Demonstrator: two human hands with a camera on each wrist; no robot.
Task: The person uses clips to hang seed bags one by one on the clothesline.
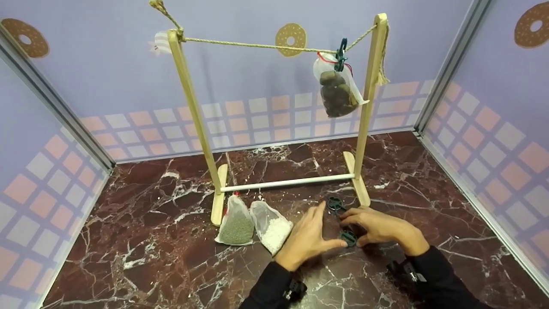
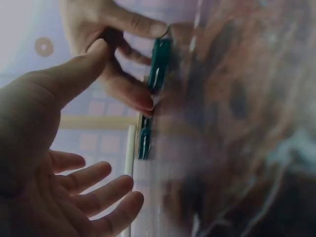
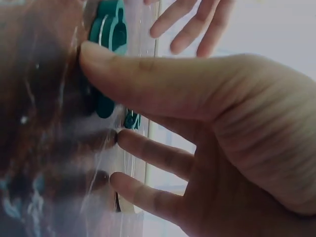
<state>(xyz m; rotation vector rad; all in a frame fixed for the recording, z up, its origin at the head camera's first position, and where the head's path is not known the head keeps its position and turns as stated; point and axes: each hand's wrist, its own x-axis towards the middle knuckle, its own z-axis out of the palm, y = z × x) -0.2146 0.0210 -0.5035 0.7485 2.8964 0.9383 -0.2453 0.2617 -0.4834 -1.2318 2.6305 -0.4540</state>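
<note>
Two dark green clothes pegs lie on the marbled table: the near peg [image 1: 348, 238] and the far peg [image 1: 334, 203] by the right foot of the stand. My right hand [image 1: 379, 225] has its thumb and forefinger curled about the near peg, thumb at one end, while two other fingertips touch the tabletop in the right wrist view. Palm inward with spread fingers, my left hand [image 1: 306, 238] is beside the pegs and holds nothing; its thumb tip reaches the near peg's edge in the head view. In the left wrist view the near peg [image 2: 159, 64] sits by the right fingers.
Ahead stands a wooden frame [image 1: 191, 103] with a rope [image 1: 257, 44] strung across. A green peg [image 1: 341, 56] hangs a mesh bag of stones [image 1: 336, 92] near its right post. Left of my hands lie a bag of green grains [image 1: 236, 227] and a bag of white grains [image 1: 274, 234].
</note>
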